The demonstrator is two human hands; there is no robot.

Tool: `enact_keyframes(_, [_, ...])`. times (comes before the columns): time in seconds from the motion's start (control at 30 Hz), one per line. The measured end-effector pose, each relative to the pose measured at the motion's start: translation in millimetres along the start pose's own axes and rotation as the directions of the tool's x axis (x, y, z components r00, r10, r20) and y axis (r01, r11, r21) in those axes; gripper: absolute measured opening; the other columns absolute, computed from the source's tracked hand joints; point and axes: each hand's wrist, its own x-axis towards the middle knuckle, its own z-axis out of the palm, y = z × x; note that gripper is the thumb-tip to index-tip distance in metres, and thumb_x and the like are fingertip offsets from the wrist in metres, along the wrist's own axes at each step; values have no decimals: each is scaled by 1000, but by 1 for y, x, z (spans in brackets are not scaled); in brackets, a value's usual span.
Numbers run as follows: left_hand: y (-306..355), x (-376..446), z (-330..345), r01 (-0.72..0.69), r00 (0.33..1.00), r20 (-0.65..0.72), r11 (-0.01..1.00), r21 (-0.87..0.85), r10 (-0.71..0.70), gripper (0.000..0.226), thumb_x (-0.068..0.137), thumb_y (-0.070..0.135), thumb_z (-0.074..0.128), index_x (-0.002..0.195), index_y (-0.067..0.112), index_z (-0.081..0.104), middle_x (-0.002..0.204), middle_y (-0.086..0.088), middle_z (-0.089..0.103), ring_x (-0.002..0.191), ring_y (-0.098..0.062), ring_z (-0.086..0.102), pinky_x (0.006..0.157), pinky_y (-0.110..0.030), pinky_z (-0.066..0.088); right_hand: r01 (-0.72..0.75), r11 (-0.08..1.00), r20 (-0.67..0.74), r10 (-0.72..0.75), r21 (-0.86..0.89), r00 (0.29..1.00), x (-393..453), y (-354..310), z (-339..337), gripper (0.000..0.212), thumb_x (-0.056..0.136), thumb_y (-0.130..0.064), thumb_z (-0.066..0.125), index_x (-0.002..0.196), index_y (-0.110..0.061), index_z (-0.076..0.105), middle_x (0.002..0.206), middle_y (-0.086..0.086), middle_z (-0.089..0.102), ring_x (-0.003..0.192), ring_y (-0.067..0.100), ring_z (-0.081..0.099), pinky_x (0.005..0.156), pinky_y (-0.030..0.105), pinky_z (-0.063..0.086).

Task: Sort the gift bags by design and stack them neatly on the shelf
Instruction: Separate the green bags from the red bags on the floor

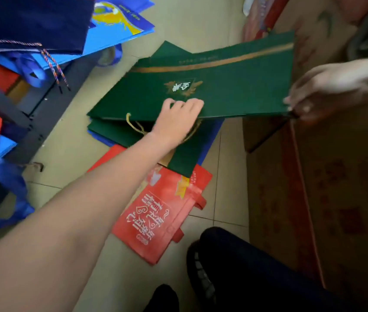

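2 hands on 1 green gift bag (223, 86), lifted flat over the floor pile: my right hand (327, 91) pinches its right edge, my left hand (178, 120) curls over its near edge. A red bag (160, 221) lies below.

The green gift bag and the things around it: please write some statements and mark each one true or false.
1. Both hands touch the top green gift bag. True: the left hand holds its near edge, and the right hand pinches its right corner.
2. The red bag lies on top of the green bags. False: it lies on the floor, partly under them.
3. The red bag carries white lettering. True.
4. The shelf holds only green bags. False: blue and red bags show there.
5. More green bags lie beneath the held one. True.
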Motion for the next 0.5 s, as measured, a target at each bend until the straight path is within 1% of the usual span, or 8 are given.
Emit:
enact_keyframes(0.03, [-12, 1, 13, 75, 997, 1, 997, -3, -75, 52, 84, 3, 43, 135, 12, 37, 133, -6, 53, 105, -27, 60, 90, -37, 39, 3, 1000, 39, -3, -8, 999, 5, 2, 8, 4, 87, 1, 53, 85, -2, 56, 70, 13, 62, 52, 14, 58, 58, 33, 57])
enact_keyframes(0.07, [-27, -4, 12, 149, 984, 101, 989, -15, -147, 57, 86, 0, 44, 141, 13, 31, 139, -7, 46, 114, -29, 53, 93, -39, 33, 0, 998, 105, 8, -68, 994, 2, -3, 22, 9, 88, 5, 51, 88, -2, 56, 72, 11, 62, 59, 16, 59, 69, 39, 58])
enact_keyframes(0.1, [-48, -11, 17, 201, 977, 82, 979, -20, -198, 61, 88, -1, 45, 144, 15, 27, 141, -8, 41, 118, -30, 49, 94, -40, 30, 35, 990, 216, -4, -140, 976, 6, -6, 37, 10, 89, 5, 51, 91, -4, 57, 77, 11, 64, 67, 18, 62, 78, 46, 55])
enact_keyframes(0.17, [-78, -36, 26, 309, 938, 141, 948, 83, -318, 62, 90, 0, 43, 147, 17, 23, 142, -10, 38, 119, -31, 48, 95, -40, 29, 106, 969, 299, -35, -225, 954, 18, -9, 55, 8, 92, -2, 51, 92, -8, 57, 87, 10, 68, 81, 20, 65, 89, 51, 50])
enact_keyframes(0.23, [-91, -63, 39, 382, 883, 242, 915, 130, -402, 64, 91, 1, 44, 147, 20, 20, 143, -12, 35, 119, -31, 48, 97, -41, 31, 111, 974, 247, -60, -199, 967, 39, -11, 61, 10, 95, -8, 49, 92, -12, 58, 94, 8, 70, 91, 22, 66, 95, 51, 46])
enact_keyframes(0.33, [-95, -84, 48, 490, 796, 372, 869, 68, -477, 61, 93, 10, 44, 148, 18, 19, 144, -12, 33, 123, -34, 44, 99, -45, 33, 115, 985, 173, -92, -129, 981, 69, -10, 74, 11, 95, -9, 49, 95, -14, 58, 99, 5, 68, 101, 24, 64, 95, 47, 45])
enact_keyframes(0.4, [-84, -86, 54, 518, 787, 402, 855, -19, -467, 59, 94, 15, 42, 148, 18, 18, 144, -13, 32, 124, -35, 41, 100, -47, 34, 117, 987, 152, -100, -108, 983, 90, -4, 86, 14, 93, -9, 53, 104, -15, 57, 105, 3, 65, 101, 22, 61, 94, 44, 44])
enact_keyframes(0.5, [-64, -77, 66, 576, 756, 476, 802, -157, -449, 58, 94, 20, 42, 147, 22, 18, 145, -13, 30, 125, -36, 38, 100, -46, 36, 101, 993, 129, -93, -57, 987, 119, 5, 105, 31, 91, -15, 59, 120, -19, 51, 119, 4, 56, 106, 23, 55, 96, 41, 43])
